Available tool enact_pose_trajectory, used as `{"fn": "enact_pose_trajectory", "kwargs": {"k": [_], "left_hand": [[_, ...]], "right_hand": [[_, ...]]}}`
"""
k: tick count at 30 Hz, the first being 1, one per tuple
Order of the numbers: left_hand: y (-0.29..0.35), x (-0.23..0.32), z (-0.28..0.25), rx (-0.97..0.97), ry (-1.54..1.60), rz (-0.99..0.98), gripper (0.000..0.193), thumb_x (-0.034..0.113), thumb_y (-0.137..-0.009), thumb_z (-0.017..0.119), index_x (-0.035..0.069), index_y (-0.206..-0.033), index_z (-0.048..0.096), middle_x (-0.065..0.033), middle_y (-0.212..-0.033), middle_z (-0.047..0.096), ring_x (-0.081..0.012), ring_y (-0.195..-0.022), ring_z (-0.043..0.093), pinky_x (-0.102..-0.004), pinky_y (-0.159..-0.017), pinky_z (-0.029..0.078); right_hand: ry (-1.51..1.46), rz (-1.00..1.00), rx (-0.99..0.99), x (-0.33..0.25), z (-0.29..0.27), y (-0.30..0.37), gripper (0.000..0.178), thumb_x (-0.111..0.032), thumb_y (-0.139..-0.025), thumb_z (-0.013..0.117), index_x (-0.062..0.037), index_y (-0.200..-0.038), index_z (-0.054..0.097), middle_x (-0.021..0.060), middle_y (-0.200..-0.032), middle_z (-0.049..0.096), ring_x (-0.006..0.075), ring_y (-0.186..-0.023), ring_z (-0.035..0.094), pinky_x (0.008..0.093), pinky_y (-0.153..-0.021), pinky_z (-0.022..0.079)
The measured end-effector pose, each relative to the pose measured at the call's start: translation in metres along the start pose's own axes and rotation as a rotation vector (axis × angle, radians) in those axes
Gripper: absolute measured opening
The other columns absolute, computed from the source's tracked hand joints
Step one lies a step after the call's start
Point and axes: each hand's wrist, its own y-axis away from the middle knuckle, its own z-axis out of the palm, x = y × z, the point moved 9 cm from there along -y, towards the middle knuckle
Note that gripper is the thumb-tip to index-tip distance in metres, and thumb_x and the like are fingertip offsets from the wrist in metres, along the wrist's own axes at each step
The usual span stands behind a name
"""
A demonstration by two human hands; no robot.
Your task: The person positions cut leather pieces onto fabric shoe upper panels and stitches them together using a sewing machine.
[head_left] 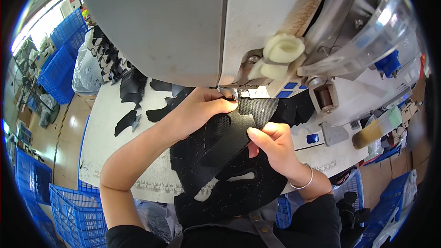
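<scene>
Both hands are at a black mesh shoe-upper-like piece (234, 196), which drapes over the front edge of the white table. A smooth black strip (228, 138) lies across it. My left hand (195, 112) is closed, thumb and finger pinching the black material right beside the metal presser foot (228, 93) of the sewing machine (161, 32). Lower and to the right, my right hand (275, 149) pinches the strip's edge between thumb and fingers, with a bangle on its wrist. The needle tip cannot be made out.
Loose black cut pieces (131, 93) lie on the white table (108, 144) at left. Blue crates (78, 216) stand around it, and a clear plastic bag (87, 71) at back left. A clear shield (363, 36) and a brown thread spool (325, 97) are at right.
</scene>
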Motion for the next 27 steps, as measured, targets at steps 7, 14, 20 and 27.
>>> {"fn": "enact_pose_trajectory", "kwargs": {"k": [7, 14, 20, 27], "left_hand": [[0.007, 0.003, 0.007, 0.049, -0.108, 0.060, 0.025, 0.020, -0.087, 0.064, -0.004, -0.094, 0.068, 0.0000, -0.080, 0.064, -0.0052, -0.074, 0.053, -0.0241, -0.067, 0.045], [0.004, 0.009, 0.001, 0.111, -0.198, 0.047, 0.023, 0.020, -0.084, 0.070, -0.001, -0.094, 0.067, -0.0020, -0.085, 0.066, -0.0065, -0.080, 0.058, -0.0231, -0.073, 0.047], [0.003, 0.024, -0.008, 0.113, -0.359, 0.023, 0.030, 0.030, -0.081, 0.073, 0.002, -0.091, 0.070, -0.0025, -0.085, 0.066, -0.0080, -0.081, 0.057, -0.0265, -0.075, 0.046], [0.058, 0.060, -0.009, 0.616, -0.935, 0.627, 0.028, 0.024, -0.080, 0.074, 0.001, -0.092, 0.063, -0.0081, -0.088, 0.064, -0.0234, -0.080, 0.058, -0.0351, -0.076, 0.046]], "right_hand": [[0.044, -0.003, 0.022, -0.003, -0.015, -0.002, 0.032, -0.020, -0.094, 0.061, 0.0028, -0.071, 0.064, 0.0042, -0.060, 0.062, 0.0073, -0.056, 0.059, 0.0216, -0.052, 0.046], [0.063, -0.053, 0.032, -0.012, -0.019, -0.014, 0.032, -0.021, -0.095, 0.060, 0.0012, -0.073, 0.064, 0.0023, -0.061, 0.061, 0.0063, -0.054, 0.057, 0.0216, -0.051, 0.045], [0.040, 0.043, 0.015, -0.007, -0.016, -0.018, 0.033, -0.023, -0.096, 0.060, 0.0020, -0.075, 0.066, 0.0026, -0.058, 0.061, 0.0064, -0.051, 0.056, 0.0205, -0.048, 0.043], [0.017, 0.027, 0.018, -0.006, -0.014, -0.019, 0.034, -0.022, -0.097, 0.058, 0.0024, -0.073, 0.065, 0.0037, -0.056, 0.060, 0.0064, -0.047, 0.053, 0.0203, -0.044, 0.041]]}}
